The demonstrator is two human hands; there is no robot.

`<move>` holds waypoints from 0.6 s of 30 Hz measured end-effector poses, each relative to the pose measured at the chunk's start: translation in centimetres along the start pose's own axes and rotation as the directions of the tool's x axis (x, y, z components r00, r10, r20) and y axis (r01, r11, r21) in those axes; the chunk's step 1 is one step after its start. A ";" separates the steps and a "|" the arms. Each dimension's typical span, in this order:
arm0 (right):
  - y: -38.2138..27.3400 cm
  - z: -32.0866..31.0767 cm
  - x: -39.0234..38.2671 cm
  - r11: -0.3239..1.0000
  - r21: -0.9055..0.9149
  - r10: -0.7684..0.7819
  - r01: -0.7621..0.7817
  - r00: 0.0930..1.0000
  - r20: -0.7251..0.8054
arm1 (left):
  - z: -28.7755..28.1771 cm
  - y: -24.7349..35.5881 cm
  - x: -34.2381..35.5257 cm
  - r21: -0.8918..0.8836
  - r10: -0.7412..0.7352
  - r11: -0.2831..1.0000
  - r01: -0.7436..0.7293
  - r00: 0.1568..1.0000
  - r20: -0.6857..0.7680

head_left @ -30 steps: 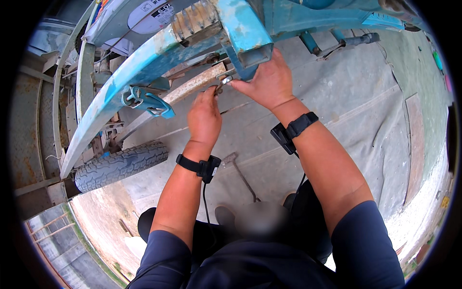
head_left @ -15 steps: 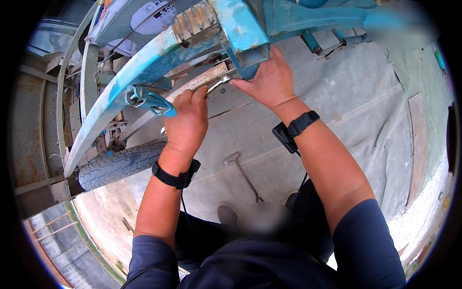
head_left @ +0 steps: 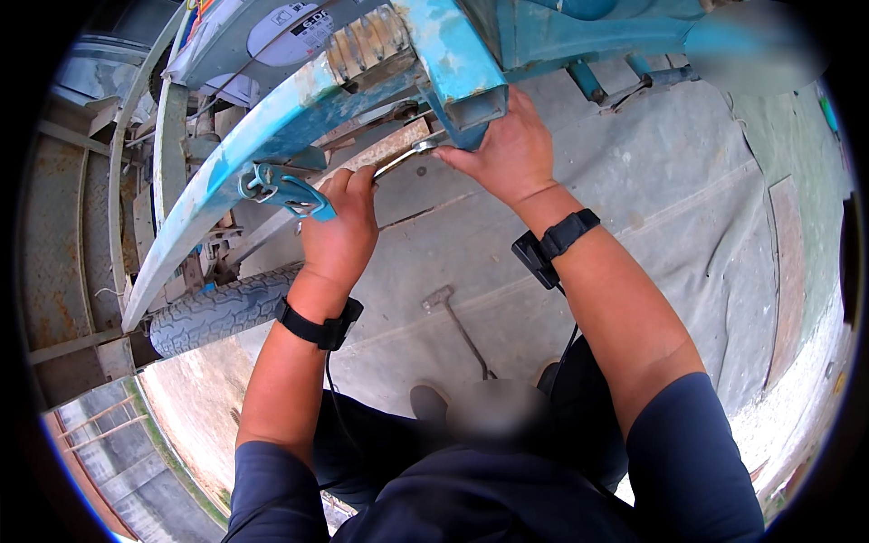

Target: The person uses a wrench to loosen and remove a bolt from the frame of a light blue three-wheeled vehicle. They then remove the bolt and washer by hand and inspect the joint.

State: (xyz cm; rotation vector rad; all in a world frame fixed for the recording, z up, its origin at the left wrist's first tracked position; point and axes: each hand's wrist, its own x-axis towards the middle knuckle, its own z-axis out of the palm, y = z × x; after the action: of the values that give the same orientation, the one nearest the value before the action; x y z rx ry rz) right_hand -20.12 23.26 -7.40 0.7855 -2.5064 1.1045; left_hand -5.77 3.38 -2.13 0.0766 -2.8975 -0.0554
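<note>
My left hand is closed around a silver wrench, whose shaft slants up and right out of the fist. The wrench's head sits below the open end of a blue square tube, near a rusty bar. My right hand wraps the lower right side of that tube end. Its thumb stretches left to the wrench head; the other fingertips are hidden behind the tube. What the wrench head fits on cannot be made out. A blue latch-like bracket on the curved blue frame is beside my left hand.
A black tyre lies under the frame at left. A coil spring is mounted at the top. On the grey ground sheet, a hammer lies before my feet. A board lies at right.
My left hand has moved a little left and down with the wrench, and more of the wrench's shaft shows. My right hand has stayed nearly in place.
</note>
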 end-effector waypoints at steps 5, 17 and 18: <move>0.1 0.2 -0.2 0.998 -0.065 -0.002 0.002 1.000 0.001 | 4.0 -0.2 -1.4 -0.245 -0.145 0.961 0.132 0.989 -0.035; 0.1 0.3 -0.3 1.000 -0.008 0.010 -0.010 1.000 0.002 | 8.3 2.1 0.9 -0.205 -0.247 0.924 0.324 0.912 0.329; 0.2 0.3 -0.3 1.000 -0.004 0.015 -0.015 1.000 -0.001 | 8.6 2.4 1.3 -0.229 -0.250 0.911 0.342 0.902 0.351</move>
State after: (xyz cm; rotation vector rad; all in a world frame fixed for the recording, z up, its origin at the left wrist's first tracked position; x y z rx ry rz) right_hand -20.03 23.23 -7.88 0.7662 -2.5168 1.1046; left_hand -9.24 6.01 -10.06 0.5065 -3.1258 -0.5935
